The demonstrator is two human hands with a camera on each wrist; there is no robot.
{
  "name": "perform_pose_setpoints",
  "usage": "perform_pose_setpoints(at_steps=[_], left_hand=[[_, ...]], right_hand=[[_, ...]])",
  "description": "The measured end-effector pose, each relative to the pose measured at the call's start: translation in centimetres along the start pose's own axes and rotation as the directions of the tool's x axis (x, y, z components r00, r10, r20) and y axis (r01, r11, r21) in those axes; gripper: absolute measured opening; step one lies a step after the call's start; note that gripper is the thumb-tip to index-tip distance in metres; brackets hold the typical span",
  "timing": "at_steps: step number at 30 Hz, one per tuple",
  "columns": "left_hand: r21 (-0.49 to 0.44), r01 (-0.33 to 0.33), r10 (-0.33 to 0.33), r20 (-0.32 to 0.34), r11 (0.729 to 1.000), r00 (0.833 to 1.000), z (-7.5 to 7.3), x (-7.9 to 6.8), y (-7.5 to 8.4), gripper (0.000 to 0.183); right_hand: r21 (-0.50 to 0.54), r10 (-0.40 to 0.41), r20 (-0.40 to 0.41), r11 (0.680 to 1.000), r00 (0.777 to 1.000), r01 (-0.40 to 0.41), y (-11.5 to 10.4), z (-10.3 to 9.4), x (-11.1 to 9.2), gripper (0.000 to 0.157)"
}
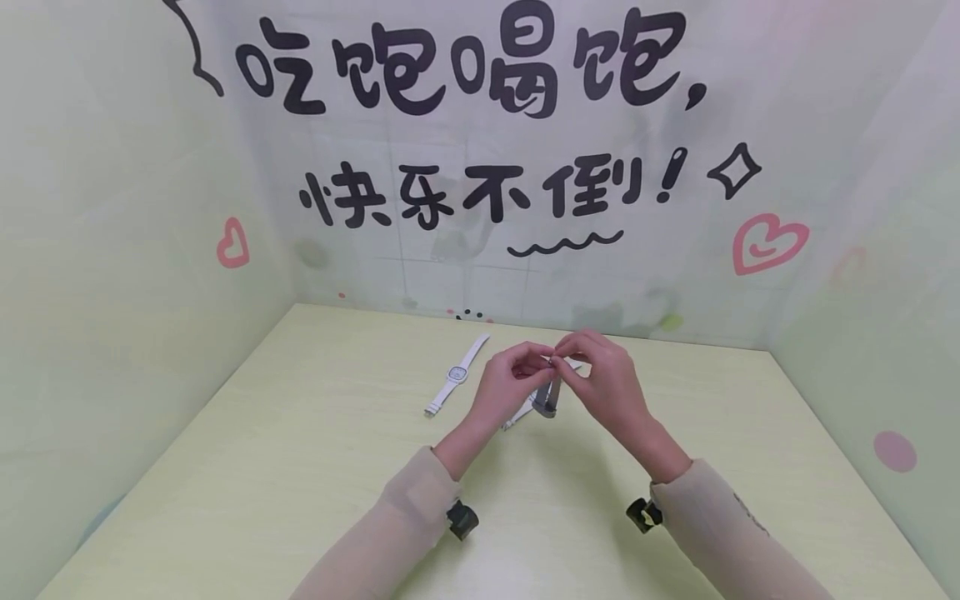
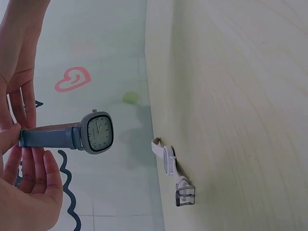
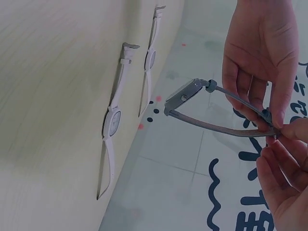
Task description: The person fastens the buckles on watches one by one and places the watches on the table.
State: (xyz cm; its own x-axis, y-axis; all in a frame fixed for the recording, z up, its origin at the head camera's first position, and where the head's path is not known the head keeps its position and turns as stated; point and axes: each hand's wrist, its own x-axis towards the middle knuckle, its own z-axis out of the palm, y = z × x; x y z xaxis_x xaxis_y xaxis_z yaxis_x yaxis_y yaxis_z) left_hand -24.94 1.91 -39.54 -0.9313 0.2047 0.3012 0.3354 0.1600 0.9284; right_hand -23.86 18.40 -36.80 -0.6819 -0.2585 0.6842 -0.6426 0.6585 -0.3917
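Observation:
A wristwatch (image 1: 550, 400) with a grey-blue strap hangs in a loop above the table, its squarish case (image 2: 100, 133) lowest. My left hand (image 1: 510, 383) pinches the strap near its ends, fingertips around a small buckle area (image 3: 266, 115). My right hand (image 1: 606, 379) pinches the strap end (image 3: 255, 133) right beside it, the two hands' fingertips meeting. In the left wrist view the dial shows dark numerals. The fingers partly hide the strap ends where they come together.
One white watch (image 1: 457, 374) lies stretched out on the pale wooden table (image 1: 300, 467), left of my hands. A second white watch (image 3: 113, 122) lies beneath them, partly covered in the head view. Behind the table's far edge stands a printed fabric wall (image 1: 420, 275).

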Motion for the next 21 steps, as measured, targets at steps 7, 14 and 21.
perform_pose_setpoints(at_steps=[7,14,21], left_hand=[[0.034,0.005,-0.004,-0.007,0.999,1.000,-0.05,-0.02,0.20,0.024],[0.060,0.002,-0.001,-0.011,0.998,1.000,-0.16,-0.05,0.15,0.022],[0.091,-0.011,0.012,-0.008,0.996,1.000,-0.28,-0.04,0.23,0.021]], right_hand=[[0.030,0.046,0.010,0.999,0.999,-0.046,-0.08,0.06,-0.08,0.007],[0.038,0.049,0.002,0.998,0.999,-0.049,-0.11,0.24,-0.19,0.008],[0.049,0.054,-0.006,0.997,0.999,-0.054,-0.19,0.26,-0.15,0.008]])
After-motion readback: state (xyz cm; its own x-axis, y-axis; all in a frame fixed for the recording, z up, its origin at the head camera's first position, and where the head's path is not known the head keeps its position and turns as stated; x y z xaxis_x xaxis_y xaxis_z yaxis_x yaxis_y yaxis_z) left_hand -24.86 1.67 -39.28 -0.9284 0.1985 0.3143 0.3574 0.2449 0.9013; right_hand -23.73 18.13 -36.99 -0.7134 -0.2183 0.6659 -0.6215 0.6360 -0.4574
